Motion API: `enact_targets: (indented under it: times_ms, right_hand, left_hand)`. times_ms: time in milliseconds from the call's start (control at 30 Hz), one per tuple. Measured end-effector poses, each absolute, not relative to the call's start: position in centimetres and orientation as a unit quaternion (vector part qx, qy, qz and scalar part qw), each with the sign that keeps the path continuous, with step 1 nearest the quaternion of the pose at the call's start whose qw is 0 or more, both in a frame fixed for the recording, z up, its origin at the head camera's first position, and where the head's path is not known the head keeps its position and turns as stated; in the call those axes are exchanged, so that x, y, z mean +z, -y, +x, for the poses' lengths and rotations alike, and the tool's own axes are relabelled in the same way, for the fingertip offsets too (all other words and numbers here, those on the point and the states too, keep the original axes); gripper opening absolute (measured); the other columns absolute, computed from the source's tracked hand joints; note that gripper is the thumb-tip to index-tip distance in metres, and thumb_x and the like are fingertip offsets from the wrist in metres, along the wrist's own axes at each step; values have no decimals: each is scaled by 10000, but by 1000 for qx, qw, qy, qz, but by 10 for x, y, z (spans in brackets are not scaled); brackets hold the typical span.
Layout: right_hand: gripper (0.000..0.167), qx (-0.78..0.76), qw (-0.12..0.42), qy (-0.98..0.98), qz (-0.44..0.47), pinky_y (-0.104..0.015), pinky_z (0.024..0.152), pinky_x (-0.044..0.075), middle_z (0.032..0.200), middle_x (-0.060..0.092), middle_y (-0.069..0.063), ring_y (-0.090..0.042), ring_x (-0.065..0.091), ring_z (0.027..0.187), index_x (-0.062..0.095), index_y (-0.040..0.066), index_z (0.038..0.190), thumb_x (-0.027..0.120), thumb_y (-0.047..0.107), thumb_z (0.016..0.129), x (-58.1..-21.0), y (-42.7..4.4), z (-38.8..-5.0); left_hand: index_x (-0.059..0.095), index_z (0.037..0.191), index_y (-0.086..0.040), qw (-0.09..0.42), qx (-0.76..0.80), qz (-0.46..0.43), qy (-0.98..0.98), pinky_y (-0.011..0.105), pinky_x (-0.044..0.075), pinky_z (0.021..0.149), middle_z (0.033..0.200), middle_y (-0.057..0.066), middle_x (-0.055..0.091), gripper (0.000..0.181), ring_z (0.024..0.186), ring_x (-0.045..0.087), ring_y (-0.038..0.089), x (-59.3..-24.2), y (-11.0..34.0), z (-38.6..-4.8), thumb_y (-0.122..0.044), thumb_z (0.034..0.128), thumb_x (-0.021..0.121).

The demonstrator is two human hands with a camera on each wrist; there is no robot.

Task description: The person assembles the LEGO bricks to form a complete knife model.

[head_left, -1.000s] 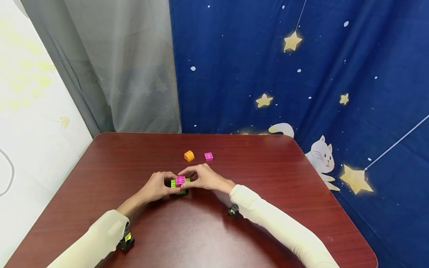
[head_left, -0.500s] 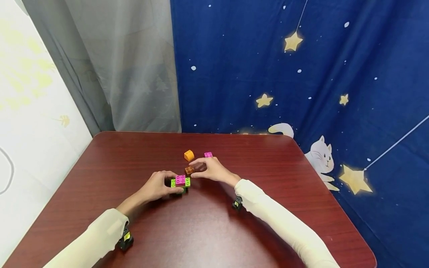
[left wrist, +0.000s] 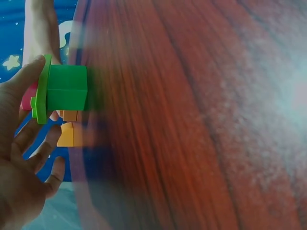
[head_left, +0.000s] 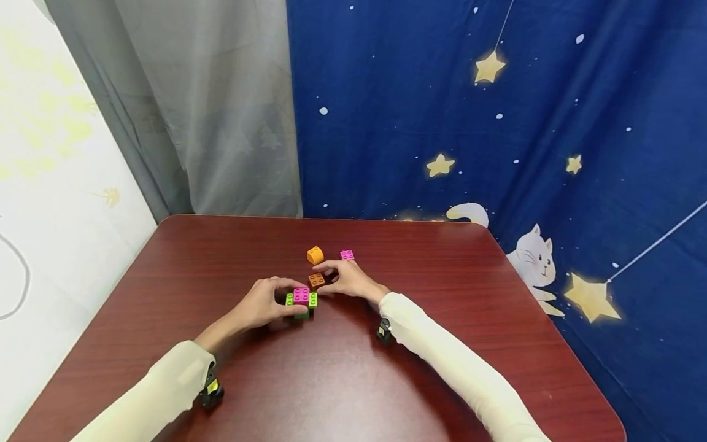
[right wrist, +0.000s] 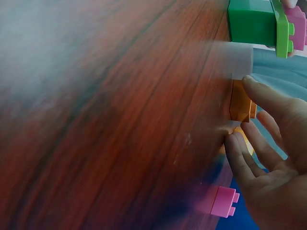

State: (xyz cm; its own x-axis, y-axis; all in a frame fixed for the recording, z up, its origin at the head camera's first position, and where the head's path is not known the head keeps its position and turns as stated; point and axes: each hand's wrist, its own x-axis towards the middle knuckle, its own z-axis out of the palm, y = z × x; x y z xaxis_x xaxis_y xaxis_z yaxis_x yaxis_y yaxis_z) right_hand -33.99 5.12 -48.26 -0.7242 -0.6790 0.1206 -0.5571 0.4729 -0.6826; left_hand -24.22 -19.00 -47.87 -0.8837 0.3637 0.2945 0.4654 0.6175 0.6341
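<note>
In the head view, the left hand grips a small stack: a pink brick on a lime plate over a green brick. The left wrist view shows the green brick side-on, with the thumb along the lime plate. Just right of and behind the stack, a brown brick stands on the table. The right hand is at it, thumb and fingers spread on either side. In the right wrist view, the thumb tip is close to the brown brick; contact cannot be told.
Behind the brown brick lies a yellow-orange curved brick. Another pink brick sits right of it, partly hidden by the right hand in the head view. The dark red table reaches back to grey and blue curtains.
The right hand has left the stack and moved right and back to the brown brick, which has come into view. The left hand still holds the stack, in nearly the same place.
</note>
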Motion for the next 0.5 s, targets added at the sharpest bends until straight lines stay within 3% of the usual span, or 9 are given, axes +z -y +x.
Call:
enact_targets:
  times_ms: [267, 500]
  right_hand:
    - [415, -346, 92, -862, -358, -190, 822, 551, 1150, 764, -68, -160, 711, 1021, 758, 93, 1233, 883, 92, 837, -483, -45, -340]
    - [379, -346, 94, -866, -349, -186, 813, 554, 1088, 776, -65, -139, 720, 970, 774, 96, 1206, 879, 95, 841, -482, -48, -339]
  left_hand:
    - [786, 1100, -180, 67, -383, -229, 892, 403, 541, 765, 913, -80, 725, 390, 854, 630, 128, -478, 187, -242, -349, 780, 932]
    - [782, 1106, -157, 56, -401, -222, 887, 423, 564, 784, 949, -38, 754, 381, 877, 693, 166, -480, 186, -243, -315, 791, 929]
